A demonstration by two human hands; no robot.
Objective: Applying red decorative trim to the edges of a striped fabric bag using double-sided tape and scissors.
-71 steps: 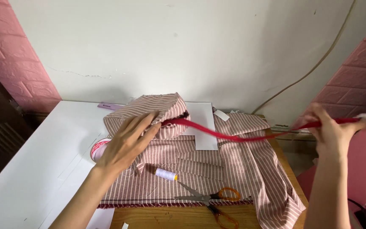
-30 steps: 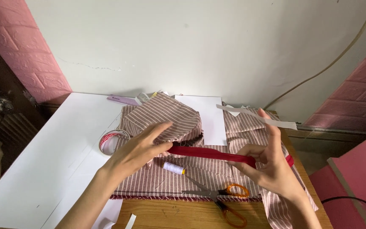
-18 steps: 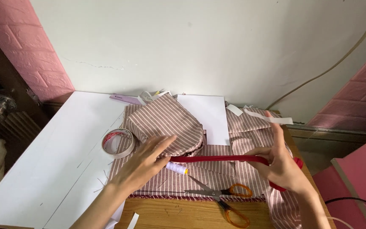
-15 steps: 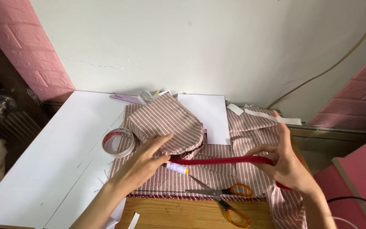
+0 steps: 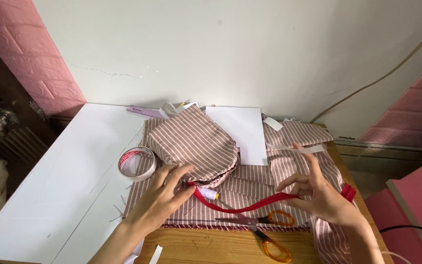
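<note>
Since half a second ago, both hands have drawn closer and the red strip now sags between them. Leftmost lies a tape roll on the white tabletop. Left hand pinches the strip's end against the striped pouch, seemingly anchoring it. Beneath lie a thread spool and scissors. Right hand pinches the strip's other end, fingers loosely spread.
</note>
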